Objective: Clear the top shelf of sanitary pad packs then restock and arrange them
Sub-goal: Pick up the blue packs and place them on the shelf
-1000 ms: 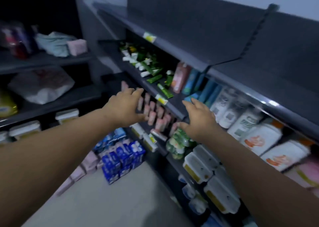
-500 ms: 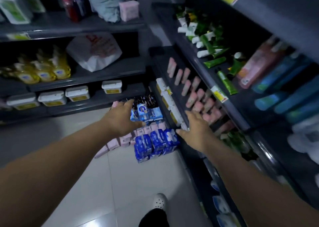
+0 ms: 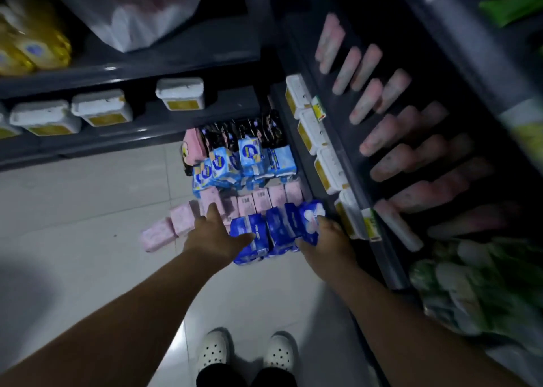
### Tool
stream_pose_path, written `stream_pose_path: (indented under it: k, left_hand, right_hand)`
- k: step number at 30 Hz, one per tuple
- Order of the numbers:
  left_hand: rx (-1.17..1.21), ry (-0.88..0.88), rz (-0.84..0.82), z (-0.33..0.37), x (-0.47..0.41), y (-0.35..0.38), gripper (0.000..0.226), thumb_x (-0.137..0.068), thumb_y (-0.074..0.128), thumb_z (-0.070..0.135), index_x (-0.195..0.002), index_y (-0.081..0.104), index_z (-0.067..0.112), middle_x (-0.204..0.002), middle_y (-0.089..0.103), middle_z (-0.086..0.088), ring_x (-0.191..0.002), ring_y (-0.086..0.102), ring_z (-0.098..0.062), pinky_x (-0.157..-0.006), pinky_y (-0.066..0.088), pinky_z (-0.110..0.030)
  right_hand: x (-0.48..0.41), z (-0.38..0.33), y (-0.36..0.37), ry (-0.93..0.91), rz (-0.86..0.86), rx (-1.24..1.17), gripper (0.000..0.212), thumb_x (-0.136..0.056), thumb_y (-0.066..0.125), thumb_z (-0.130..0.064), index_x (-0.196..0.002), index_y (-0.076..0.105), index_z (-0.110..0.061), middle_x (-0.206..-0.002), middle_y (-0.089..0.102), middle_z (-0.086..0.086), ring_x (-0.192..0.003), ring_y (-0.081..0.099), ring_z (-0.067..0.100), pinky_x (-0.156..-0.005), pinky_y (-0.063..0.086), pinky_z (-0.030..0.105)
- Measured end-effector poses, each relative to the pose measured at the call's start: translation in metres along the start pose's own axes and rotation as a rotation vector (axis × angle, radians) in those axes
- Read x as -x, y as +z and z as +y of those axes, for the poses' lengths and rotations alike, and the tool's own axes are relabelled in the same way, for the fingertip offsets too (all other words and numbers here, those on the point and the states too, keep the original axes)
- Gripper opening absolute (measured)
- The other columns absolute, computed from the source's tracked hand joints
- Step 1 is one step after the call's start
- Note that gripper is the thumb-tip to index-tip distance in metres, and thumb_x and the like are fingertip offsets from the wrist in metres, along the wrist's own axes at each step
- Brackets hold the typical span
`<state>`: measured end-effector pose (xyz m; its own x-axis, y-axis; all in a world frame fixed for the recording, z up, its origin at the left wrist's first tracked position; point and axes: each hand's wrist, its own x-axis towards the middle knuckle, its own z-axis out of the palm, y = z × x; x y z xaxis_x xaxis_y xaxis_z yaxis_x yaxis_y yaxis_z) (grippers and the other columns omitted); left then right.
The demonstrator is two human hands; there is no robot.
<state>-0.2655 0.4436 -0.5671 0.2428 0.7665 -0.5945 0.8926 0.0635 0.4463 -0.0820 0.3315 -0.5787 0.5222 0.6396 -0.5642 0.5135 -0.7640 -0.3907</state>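
Sanitary pad packs lie piled on the tiled floor in the corner between two shelf units. Dark blue packs (image 3: 276,228) form the nearest row, with pink packs (image 3: 182,225) behind and to their left. Light blue packs (image 3: 235,163) and black packs (image 3: 249,128) lie farther back. My left hand (image 3: 214,235) reaches down with straight fingers over the pink packs, its thumb against the left end of the dark blue row. My right hand (image 3: 326,239) is at the right end of that row, fingers and thumb curled round the rightmost dark blue pack (image 3: 311,217).
The right shelf unit (image 3: 382,257) holds pink tubes (image 3: 390,154) and white tubs (image 3: 329,166), with green packs lower right. The left shelves carry white tubs (image 3: 101,111), yellow packs (image 3: 32,48) and a white plastic bag (image 3: 129,10). My white shoes (image 3: 214,354) stand on the tiles.
My view has tipped down from the shelves to the floor pile. Both hands have dropped to the dark blue packs, one at each end of the row.
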Motion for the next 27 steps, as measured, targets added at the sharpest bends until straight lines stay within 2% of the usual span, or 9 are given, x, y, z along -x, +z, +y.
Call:
stream_pose_path:
  k: [4,7,10,14,18,21,25,27]
  left_hand:
    - [0.006,-0.124,-0.055,-0.019,-0.068,0.070,0.104,-0.078,0.069,0.057,-0.155,0.008,0.023,-0.152,0.023,-0.019,-0.135,0.036,-0.041,-0.108,0.038,-0.044]
    - [0.070,-0.186,-0.091,-0.032,-0.112,0.123,0.105,-0.078,0.070,0.056,-0.155,0.004,0.028,-0.156,0.011,-0.017,-0.138,0.028,-0.043,-0.111,0.033,-0.047]
    - [0.167,-0.261,-0.067,-0.044,-0.154,0.169,0.109,-0.075,0.073,0.054,-0.154,0.003,0.028,-0.157,0.008,-0.014,-0.139,0.024,-0.042,-0.112,0.031,-0.050]
    - [0.175,-0.368,-0.040,-0.056,-0.196,0.215,0.116,-0.072,0.070,0.064,-0.154,-0.004,0.029,-0.160,-0.003,-0.012,-0.143,0.015,-0.041,-0.116,0.021,-0.051]
    - [0.123,-0.357,0.059,-0.074,-0.210,0.248,0.132,-0.060,0.072,0.073,-0.154,-0.009,0.026,-0.160,-0.006,-0.014,-0.143,0.012,-0.041,-0.115,0.018,-0.056]
    - [0.098,-0.305,0.140,-0.085,-0.209,0.256,0.137,-0.056,0.075,0.072,-0.154,-0.007,0.023,-0.160,0.000,-0.014,-0.142,0.017,-0.039,-0.111,0.025,-0.056]
    - [0.157,-0.261,0.191,-0.092,-0.208,0.251,0.128,-0.062,0.080,0.059,-0.154,-0.001,0.021,-0.150,0.022,-0.015,-0.132,0.035,-0.040,-0.105,0.038,-0.053]
    - [0.220,-0.279,0.170,-0.091,-0.207,0.243,0.122,-0.065,0.080,0.052,-0.154,0.002,0.023,-0.143,0.029,-0.015,-0.129,0.038,-0.039,-0.104,0.040,-0.052]
  right_hand:
    - [-0.070,0.021,0.063,0.017,0.018,0.002,0.079,-0.088,0.065,-0.041,-0.151,0.029,-0.012,-0.152,0.034,0.013,-0.137,0.037,0.030,-0.110,0.037,0.037]
    - [-0.118,0.034,0.108,0.021,0.028,0.033,0.081,-0.088,0.064,-0.045,-0.151,0.025,-0.011,-0.153,0.032,0.015,-0.139,0.033,0.032,-0.112,0.034,0.040]
    - [-0.159,0.046,0.146,0.003,0.090,0.081,0.086,-0.087,0.063,-0.049,-0.153,0.020,-0.014,-0.155,0.027,0.015,-0.141,0.029,0.034,-0.112,0.033,0.045]
    - [-0.196,0.060,0.185,0.010,0.100,0.177,0.101,-0.085,0.061,-0.058,-0.155,-0.001,-0.021,-0.162,0.001,0.015,-0.149,0.003,0.036,-0.118,0.014,0.048]
    - [-0.208,0.072,0.216,-0.025,0.128,0.259,0.104,-0.083,0.061,-0.057,-0.154,-0.007,-0.023,-0.162,-0.010,0.017,-0.147,-0.014,0.039,-0.118,0.001,0.053]
    - [-0.211,0.079,0.230,-0.067,0.215,0.314,0.106,-0.079,0.067,-0.055,-0.155,0.000,-0.022,-0.162,-0.002,0.018,-0.148,-0.008,0.040,-0.118,0.004,0.055]
    - [-0.209,0.080,0.243,-0.095,0.315,0.384,0.108,-0.062,0.082,-0.053,-0.149,0.030,-0.016,-0.150,0.033,0.023,-0.137,0.032,0.043,-0.106,0.030,0.058]
    - [-0.207,0.075,0.239,-0.085,0.293,0.383,0.108,-0.062,0.083,-0.050,-0.149,0.029,-0.018,-0.150,0.032,0.022,-0.134,0.033,0.042,-0.103,0.032,0.059]
